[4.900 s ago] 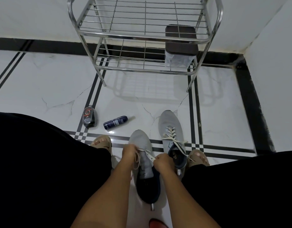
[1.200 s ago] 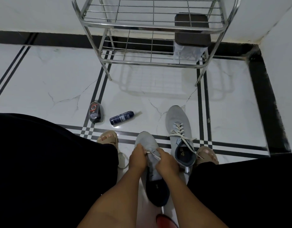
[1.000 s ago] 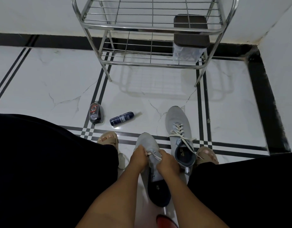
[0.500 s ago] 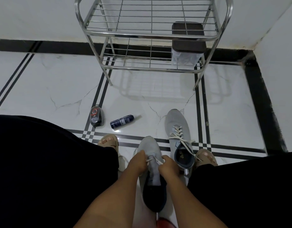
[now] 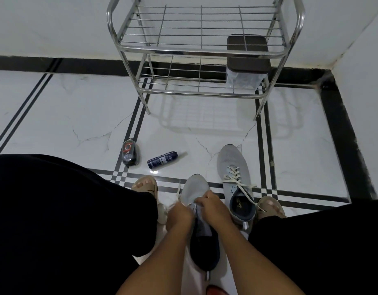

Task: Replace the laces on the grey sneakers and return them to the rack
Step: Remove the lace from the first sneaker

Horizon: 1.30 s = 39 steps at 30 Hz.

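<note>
Two grey sneakers lie on the white floor between my feet. The near sneaker (image 5: 194,188) points away from me. My left hand (image 5: 179,213) grips the cream lace (image 5: 178,191) at the shoe's left side, and the lace trails off to the left. My right hand (image 5: 215,209) holds the shoe at its eyelets, fingers curled over the tongue. The second grey sneaker (image 5: 235,177) stands to the right, laced with a cream lace whose ends hang loose. A steel wire shoe rack (image 5: 201,50) stands against the far wall.
A dark box (image 5: 247,52) with clear plastic under it sits on the rack's lower shelf at right. A black polish bottle (image 5: 130,153) and a dark blue spray can (image 5: 162,159) lie on the floor at left. My sandalled feet flank the shoes. A red object (image 5: 215,290) shows at the bottom edge.
My left hand has drawn back and left with the lace, pulling it out sideways. My right hand has slid forward over the eyelets. The second sneaker has not moved.
</note>
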Motion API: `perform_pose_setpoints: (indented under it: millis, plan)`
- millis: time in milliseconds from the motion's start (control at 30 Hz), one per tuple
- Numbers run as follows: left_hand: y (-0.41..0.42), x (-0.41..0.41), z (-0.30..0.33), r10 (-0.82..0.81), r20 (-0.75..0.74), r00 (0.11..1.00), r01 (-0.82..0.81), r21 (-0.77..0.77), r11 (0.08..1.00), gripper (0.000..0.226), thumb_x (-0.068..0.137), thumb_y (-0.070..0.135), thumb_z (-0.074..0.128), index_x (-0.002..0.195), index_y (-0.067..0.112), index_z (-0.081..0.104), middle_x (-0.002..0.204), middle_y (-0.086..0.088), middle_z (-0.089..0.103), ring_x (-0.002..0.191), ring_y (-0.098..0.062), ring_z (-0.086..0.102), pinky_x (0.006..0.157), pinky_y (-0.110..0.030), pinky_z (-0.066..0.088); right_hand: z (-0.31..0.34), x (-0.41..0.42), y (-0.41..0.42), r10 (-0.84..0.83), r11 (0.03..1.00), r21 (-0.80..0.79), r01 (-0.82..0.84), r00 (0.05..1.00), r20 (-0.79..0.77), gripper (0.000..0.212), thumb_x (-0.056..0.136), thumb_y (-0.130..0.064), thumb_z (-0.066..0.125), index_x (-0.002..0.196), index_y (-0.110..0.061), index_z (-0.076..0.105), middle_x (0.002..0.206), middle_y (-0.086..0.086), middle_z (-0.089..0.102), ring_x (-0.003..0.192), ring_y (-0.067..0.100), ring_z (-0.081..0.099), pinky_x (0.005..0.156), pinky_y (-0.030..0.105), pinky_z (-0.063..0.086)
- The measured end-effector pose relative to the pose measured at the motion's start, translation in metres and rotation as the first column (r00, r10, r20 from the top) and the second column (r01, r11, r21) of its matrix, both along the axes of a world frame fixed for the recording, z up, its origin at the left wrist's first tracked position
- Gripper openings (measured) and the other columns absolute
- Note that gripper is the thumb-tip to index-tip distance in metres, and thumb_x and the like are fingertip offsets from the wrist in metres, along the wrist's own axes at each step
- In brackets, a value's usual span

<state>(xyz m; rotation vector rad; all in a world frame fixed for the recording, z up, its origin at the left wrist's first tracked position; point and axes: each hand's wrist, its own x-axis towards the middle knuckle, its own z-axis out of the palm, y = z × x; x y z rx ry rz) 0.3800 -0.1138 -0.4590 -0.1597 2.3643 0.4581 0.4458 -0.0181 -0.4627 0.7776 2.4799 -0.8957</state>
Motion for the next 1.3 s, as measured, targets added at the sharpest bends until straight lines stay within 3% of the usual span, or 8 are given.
perform_pose_setpoints:
  millis: [67,300,433,667,967,1133,1200,1300]
  plan:
    - [-0.004,0.017,-0.006,-0.117,0.139,0.983,0.115,0.023,0.993,0.041,0.091,0.047,0.046,0.118,0.019,0.060,0.120,-0.006,0.064,0.108,-0.025,0.061,0.085,-0.031,0.047,-0.004,-0.006,0.004,0.146,0.988,0.052,-0.146,0.989,0.004,0.033,0.089,-0.023,0.058,0.121,-0.030,0.060,0.117,0.002,0.045,0.110,0.024,0.047,0.089,0.035,0.044]
    - [-0.001,0.019,0.000,-0.211,-0.099,0.972,0.203,-0.091,0.975,0.028,0.092,0.034,0.048,0.114,0.018,0.054,0.120,-0.004,0.056,0.110,-0.024,0.057,0.082,-0.036,0.047,-0.016,-0.014,0.002,0.228,0.967,0.121,-0.223,0.973,-0.024,0.019,0.088,-0.016,0.058,0.105,-0.021,0.064,0.112,0.004,0.048,0.108,0.026,0.048,0.086,0.034,0.045]
    - [-0.003,0.025,-0.002,-0.267,-0.067,0.961,0.259,-0.107,0.960,0.030,0.093,0.036,0.044,0.115,0.020,0.057,0.117,-0.003,0.061,0.106,-0.021,0.061,0.083,-0.033,0.048,-0.021,-0.022,0.007,-0.063,0.997,-0.052,0.062,0.998,-0.014,0.016,0.088,-0.010,0.055,0.085,-0.022,0.066,0.102,0.002,0.058,0.099,0.021,0.056,0.082,0.035,0.050]
    - [-0.005,0.023,0.000,0.007,-0.122,0.992,0.001,0.062,0.998,0.052,0.087,0.041,0.061,0.115,0.016,0.026,0.114,-0.009,0.057,0.095,-0.031,0.062,0.070,-0.035,0.042,-0.026,-0.020,0.012,-0.602,0.719,-0.374,0.586,0.794,0.086,0.021,0.092,-0.017,0.061,0.073,-0.026,0.056,0.097,0.005,0.068,0.094,0.021,0.062,0.086,0.032,0.048]
    - [-0.007,0.016,-0.008,-0.073,-0.115,0.991,0.073,-0.004,0.997,0.021,0.094,0.026,0.049,0.106,0.011,0.042,0.106,-0.013,0.064,0.097,-0.032,0.063,0.073,-0.034,0.044,0.017,-0.022,0.061,-0.985,0.072,-0.616,0.784,0.153,0.079,0.021,0.089,0.002,0.051,0.078,-0.012,0.062,0.080,0.012,0.066,0.067,0.019,0.062,0.069,0.034,0.054]
    - [-0.008,0.015,-0.013,-0.208,-0.124,0.970,0.204,-0.046,0.978,0.015,0.095,0.021,0.040,0.105,0.015,0.050,0.108,-0.008,0.064,0.098,-0.028,0.062,0.073,-0.032,0.044,0.085,-0.036,0.109,-0.963,-0.042,-0.728,0.684,-0.223,-0.153,0.014,0.091,-0.002,0.046,0.093,-0.007,0.059,0.081,0.009,0.066,0.070,0.021,0.067,0.067,0.035,0.060]
    - [-0.005,0.017,-0.013,-0.273,-0.145,0.951,0.270,-0.036,0.962,0.015,0.095,0.022,0.040,0.102,0.017,0.053,0.108,-0.005,0.062,0.098,-0.026,0.062,0.073,-0.031,0.043,0.088,-0.040,0.099,-0.956,0.124,-0.564,0.817,-0.055,-0.290,0.009,0.094,-0.011,0.046,0.102,-0.011,0.049,0.079,0.004,0.062,0.068,0.023,0.064,0.057,0.036,0.055]
    - [0.001,0.017,-0.014,-0.312,-0.162,0.936,0.317,0.002,0.948,0.016,0.093,0.027,0.041,0.097,0.019,0.055,0.104,-0.002,0.060,0.094,-0.024,0.060,0.078,-0.035,0.050,0.053,-0.036,0.062,-0.808,0.569,-0.146,0.809,0.518,-0.281,0.009,0.098,-0.012,0.036,0.102,-0.010,0.044,0.082,0.007,0.058,0.074,0.028,0.057,0.058,0.033,0.045]
